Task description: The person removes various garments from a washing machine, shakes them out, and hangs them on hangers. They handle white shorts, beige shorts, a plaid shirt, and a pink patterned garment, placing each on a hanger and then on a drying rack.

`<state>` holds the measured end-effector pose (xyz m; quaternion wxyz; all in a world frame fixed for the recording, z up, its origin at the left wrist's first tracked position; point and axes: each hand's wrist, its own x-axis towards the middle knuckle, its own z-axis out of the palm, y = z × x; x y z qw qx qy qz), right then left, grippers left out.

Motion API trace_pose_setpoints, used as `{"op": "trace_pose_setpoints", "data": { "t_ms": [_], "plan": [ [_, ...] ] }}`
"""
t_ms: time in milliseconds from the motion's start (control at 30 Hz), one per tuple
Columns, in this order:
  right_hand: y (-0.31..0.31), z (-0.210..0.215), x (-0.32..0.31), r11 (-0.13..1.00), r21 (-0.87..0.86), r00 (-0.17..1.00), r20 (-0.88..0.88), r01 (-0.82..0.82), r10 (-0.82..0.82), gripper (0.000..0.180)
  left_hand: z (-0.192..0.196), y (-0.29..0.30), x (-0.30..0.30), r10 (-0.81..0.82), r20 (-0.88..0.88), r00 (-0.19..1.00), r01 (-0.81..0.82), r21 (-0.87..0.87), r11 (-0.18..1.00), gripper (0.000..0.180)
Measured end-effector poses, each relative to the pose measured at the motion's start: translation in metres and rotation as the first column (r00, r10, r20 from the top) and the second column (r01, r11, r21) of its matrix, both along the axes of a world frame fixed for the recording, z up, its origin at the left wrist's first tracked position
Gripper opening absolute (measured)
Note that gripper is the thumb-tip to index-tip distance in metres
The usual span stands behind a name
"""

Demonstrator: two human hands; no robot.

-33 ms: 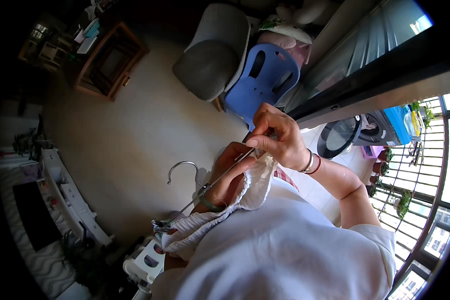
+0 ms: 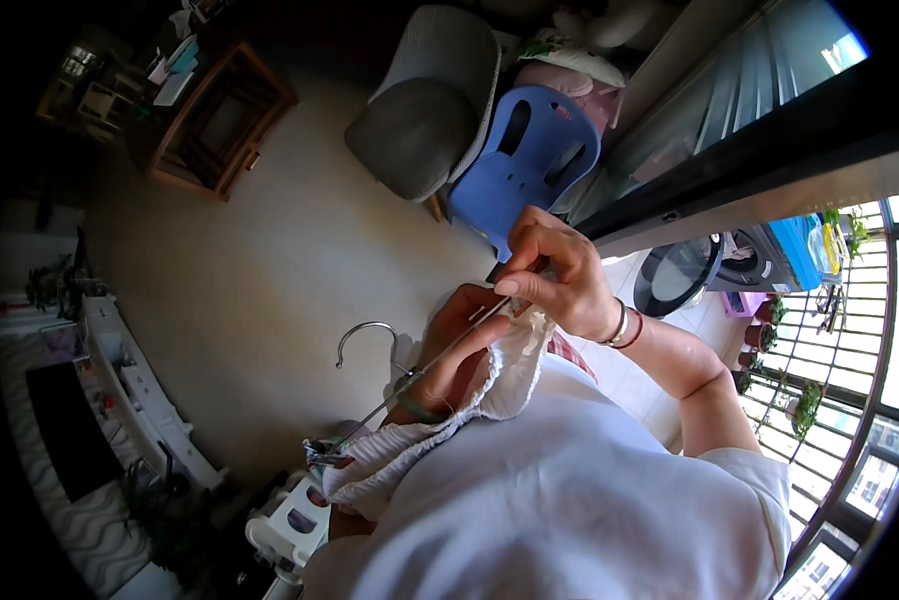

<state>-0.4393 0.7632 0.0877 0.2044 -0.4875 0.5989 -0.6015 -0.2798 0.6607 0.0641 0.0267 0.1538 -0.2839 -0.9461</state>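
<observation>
One hanger (image 2: 410, 374): your right hand (image 2: 562, 283) pinches its end, fingers (image 2: 542, 238) closed; your left hand (image 2: 460, 350) bent beside it, hold hidden, cannot tell; white garment (image 2: 515, 375) alongside.

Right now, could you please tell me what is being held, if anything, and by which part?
The metal hanger: the right grip pinches its bar near the right end. The left grip is beside the bar; its hold is partly hidden.
</observation>
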Motion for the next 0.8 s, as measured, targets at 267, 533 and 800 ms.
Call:
{"op": "trace_pose_setpoints", "data": {
  "t_ms": [267,533,800],
  "plan": [
    [-0.007,0.017,-0.034,0.968,0.055,0.970,-0.016,-0.243,0.245,0.029,-0.006,-0.027,-0.013,-0.131,-0.064,0.989,0.115,-0.211,0.971,0.034],
    [-0.049,0.045,-0.038,0.815,0.367,0.853,-0.099,-0.448,0.513,0.025,-0.015,-0.091,-0.018,-0.378,-0.097,0.921,0.337,-0.287,0.896,0.039],
    [-0.121,0.061,-0.027,0.982,0.117,0.960,-0.222,-0.146,0.169,0.014,-0.050,-0.296,0.005,-0.227,-0.138,0.964,0.156,-0.400,0.903,0.056]
  ]
}}
